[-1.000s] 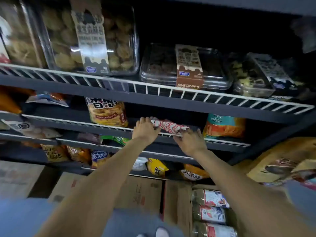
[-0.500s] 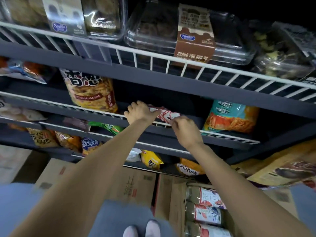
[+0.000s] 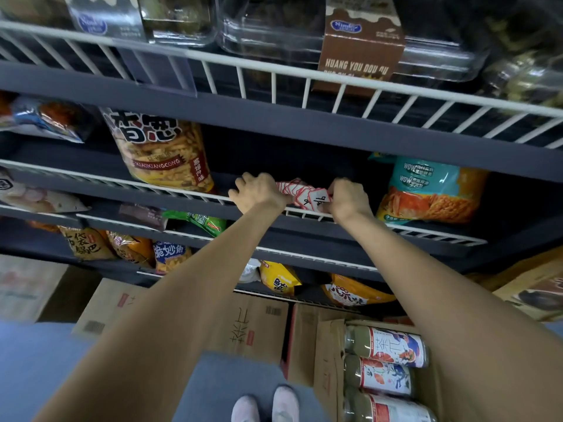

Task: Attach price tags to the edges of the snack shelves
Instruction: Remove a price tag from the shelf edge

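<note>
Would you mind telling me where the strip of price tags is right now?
In the head view, the strip of price tags sits mid-frame at the second shelf's white wire edge, stretched between the left hand and the right hand.

Price tags between hands, above shelf rail.

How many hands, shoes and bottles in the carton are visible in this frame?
Hands: 2, left hand and right hand, both holding the tags
Shoes: 2
Bottles in the carton: 3
Total: 7
</note>
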`<state>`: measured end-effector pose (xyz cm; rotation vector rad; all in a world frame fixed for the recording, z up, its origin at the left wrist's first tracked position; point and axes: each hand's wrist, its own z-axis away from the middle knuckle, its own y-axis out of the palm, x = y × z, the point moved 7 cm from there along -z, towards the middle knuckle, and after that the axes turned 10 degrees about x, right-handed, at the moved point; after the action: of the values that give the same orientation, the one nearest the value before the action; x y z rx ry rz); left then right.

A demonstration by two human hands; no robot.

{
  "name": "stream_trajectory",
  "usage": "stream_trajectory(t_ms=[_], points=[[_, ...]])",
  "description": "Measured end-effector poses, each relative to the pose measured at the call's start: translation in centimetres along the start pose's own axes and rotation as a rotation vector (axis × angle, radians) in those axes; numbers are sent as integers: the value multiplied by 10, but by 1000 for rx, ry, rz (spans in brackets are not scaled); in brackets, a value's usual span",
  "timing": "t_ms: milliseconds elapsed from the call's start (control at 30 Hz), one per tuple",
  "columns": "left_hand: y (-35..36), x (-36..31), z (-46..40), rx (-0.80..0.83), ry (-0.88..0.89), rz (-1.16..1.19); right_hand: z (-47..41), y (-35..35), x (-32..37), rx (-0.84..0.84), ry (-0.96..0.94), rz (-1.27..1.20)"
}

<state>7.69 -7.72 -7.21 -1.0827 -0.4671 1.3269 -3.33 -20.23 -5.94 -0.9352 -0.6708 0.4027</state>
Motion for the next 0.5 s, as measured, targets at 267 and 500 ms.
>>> stream_trajectory(t_ms=[267, 500], points=[[3, -15, 1, 115, -38, 278, -4, 3, 10, 65, -28, 14], [15, -21, -6, 256, 35, 408, -9, 7, 13, 77, -41, 48]])
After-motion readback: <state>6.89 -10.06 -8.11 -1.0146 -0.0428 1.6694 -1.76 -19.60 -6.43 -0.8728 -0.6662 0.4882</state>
